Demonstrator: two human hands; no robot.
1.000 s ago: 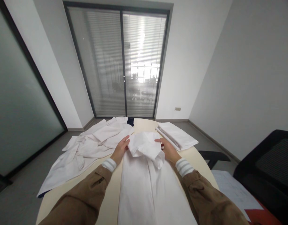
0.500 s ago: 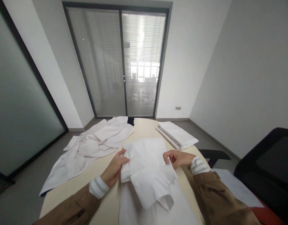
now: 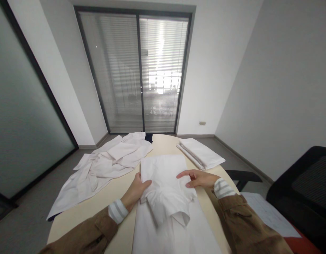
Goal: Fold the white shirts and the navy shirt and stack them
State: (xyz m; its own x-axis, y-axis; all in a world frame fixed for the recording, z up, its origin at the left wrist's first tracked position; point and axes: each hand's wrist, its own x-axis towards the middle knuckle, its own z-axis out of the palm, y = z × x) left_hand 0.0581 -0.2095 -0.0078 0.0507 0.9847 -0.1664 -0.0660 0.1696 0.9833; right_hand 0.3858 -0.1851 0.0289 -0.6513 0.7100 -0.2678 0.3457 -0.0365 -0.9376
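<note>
A white shirt point(image 3: 165, 183) lies lengthwise on the pale round table point(image 3: 120, 197) in front of me, its far end folded back toward me, collar and loose flap bunched near the middle. My left hand point(image 3: 137, 190) grips the left edge of the folded part, thumb on top. My right hand point(image 3: 197, 178) rests on the right edge with fingers stretched out flat across the cloth. Both arms wear brown sleeves with striped cuffs.
A heap of unfolded white garments point(image 3: 104, 162) covers the table's left side and hangs over its edge. A neatly folded white stack point(image 3: 201, 151) sits at the far right. A black chair point(image 3: 303, 190) and papers point(image 3: 268, 211) stand to my right. Glass doors with blinds are ahead.
The far end of the shirt, lifted a second ago, was folded toward me and now lies flat. My hands drew back with it; the right hand has opened flat onto the cloth.
</note>
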